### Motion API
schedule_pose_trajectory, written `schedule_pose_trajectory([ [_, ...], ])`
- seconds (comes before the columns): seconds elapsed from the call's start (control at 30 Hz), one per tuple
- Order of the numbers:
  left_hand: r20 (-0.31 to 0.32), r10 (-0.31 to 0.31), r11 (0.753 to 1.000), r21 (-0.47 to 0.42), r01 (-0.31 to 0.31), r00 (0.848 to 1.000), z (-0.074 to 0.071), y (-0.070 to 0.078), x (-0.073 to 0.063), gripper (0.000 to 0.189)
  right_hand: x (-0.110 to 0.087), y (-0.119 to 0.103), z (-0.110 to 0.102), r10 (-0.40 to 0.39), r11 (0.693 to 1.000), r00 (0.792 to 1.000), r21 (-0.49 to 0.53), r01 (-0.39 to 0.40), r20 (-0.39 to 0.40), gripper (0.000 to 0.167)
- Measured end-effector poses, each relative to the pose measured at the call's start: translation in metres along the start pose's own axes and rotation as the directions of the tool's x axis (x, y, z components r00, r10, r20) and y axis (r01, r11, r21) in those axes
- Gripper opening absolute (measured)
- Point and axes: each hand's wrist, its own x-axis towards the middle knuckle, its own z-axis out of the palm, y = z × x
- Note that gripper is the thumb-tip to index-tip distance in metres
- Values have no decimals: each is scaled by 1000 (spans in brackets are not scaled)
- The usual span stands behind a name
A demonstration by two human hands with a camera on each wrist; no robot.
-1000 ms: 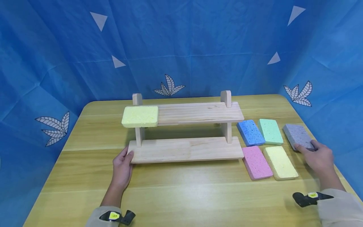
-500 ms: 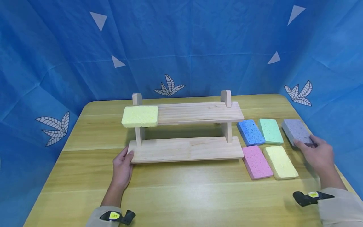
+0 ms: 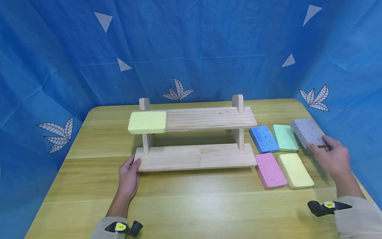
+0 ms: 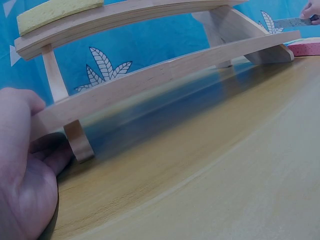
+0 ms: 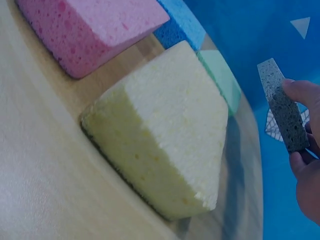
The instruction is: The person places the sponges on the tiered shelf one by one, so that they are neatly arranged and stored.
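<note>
Pinching the grey sponge (image 3: 308, 132) in my right hand (image 3: 335, 159), I hold it up, right of the rack (image 3: 195, 132). My left hand (image 3: 129, 176) steadies the rack's bottom-left corner, fingers loose. One yellow sponge (image 3: 147, 121) sits up top; four wait beside it.

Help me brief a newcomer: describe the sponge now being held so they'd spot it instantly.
Look right of the wooden two-tier shelf, past the sponges lying flat on the table. The grey sponge is the only one off the table, pinched at its near end by the right hand.

Beige sleeves (image 3: 356, 215), black wrist straps (image 3: 323, 207) bearing yellow tags
</note>
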Motion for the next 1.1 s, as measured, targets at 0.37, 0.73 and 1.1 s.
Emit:
schedule_pose_trajectory([
  [0.37,-4,-1,1000,5,1,1000,-1,-1,0,49,-1,-18,-2,-76,997,997,0,76,-20,76],
  [0.73,-2,-4,1000,1,4,1000,0,1,0,48,-5,-45,-9,-138,986,988,87,143,-64,74],
  [1.1,1,2,1000,6,-2,1000,-2,-1,2,49,-10,-73,-8,-187,970,979,145,196,-78,71],
])
